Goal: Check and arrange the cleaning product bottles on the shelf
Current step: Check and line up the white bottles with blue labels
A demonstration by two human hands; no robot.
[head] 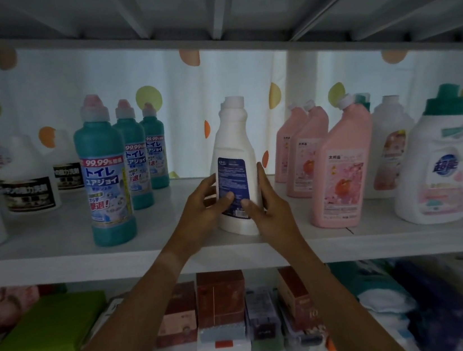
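White plastic forms the shelf (58, 257) that crosses the middle of the frame; below it, at the bottom, a lower tier holds a green pack (50, 326) at left, red-brown boxes (220, 297) in the centre and soft blue and white packs (402, 300) at right, their contents not readable. Two bare forearms rise from the bottom edge to the centre. The left hand (202, 205) curls round the left side of a white bottle (233, 133), thumb pressed on its label; the right hand (267, 209) wraps the right side, thumb on the label's lower edge, fingers up along the flank. The bottle stands at the shelf's front edge, centre frame, leaning slightly left, opaque with a white cap and a dark blue label (232, 181) of small print turned toward the camera. A second white neck shows just behind it. Left of centre, three teal bottles (106, 174) with pale pink-topped caps line up front to back. Right of centre stand pink bottles (339, 176) with angled spouts, then a white detergent jug (432, 166) with a teal cap. White jugs with black labels (28, 184) sit at far left. Behind everything hangs a white curtain (179, 102) with coloured dots.
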